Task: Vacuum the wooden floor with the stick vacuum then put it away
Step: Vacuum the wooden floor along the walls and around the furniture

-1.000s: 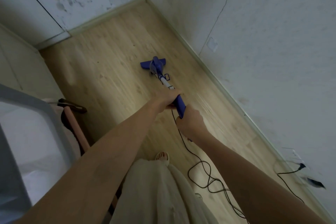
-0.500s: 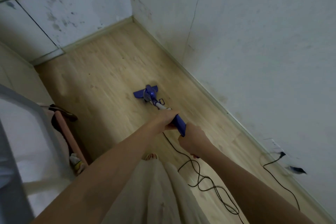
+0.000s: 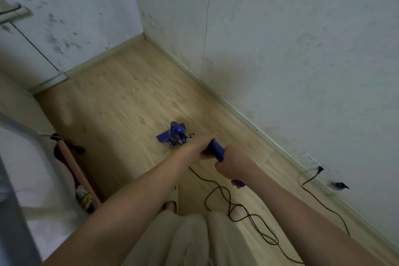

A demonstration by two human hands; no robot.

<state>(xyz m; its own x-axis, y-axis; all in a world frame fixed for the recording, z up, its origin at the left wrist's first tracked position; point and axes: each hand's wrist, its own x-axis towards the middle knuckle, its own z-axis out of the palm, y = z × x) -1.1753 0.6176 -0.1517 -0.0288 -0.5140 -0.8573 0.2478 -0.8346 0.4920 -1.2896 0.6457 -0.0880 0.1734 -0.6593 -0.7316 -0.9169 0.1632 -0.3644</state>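
A blue stick vacuum (image 3: 175,134) stands on the light wooden floor (image 3: 121,101), its flat head pointing away from me and close in front of my hands. My left hand (image 3: 203,147) is closed around the upper part of the blue handle (image 3: 217,151). Just behind it, my right hand (image 3: 232,168) grips the handle's rear end. The shaft between head and handle is mostly hidden by my left hand. The vacuum's black power cord (image 3: 239,207) trails from the handle and lies in loops on the floor below my right arm.
A stained white wall (image 3: 291,49) with a baseboard runs along the right, meeting another wall at the far corner. A plug (image 3: 319,169) sits in a low wall socket. On the left are a grey-framed white piece of furniture (image 3: 19,170) and a pink pole (image 3: 74,168).
The vacuum head has been drawn back toward me, so less shaft shows. My view has tilted up, showing more wall. Both hands keep their grip on the handle.
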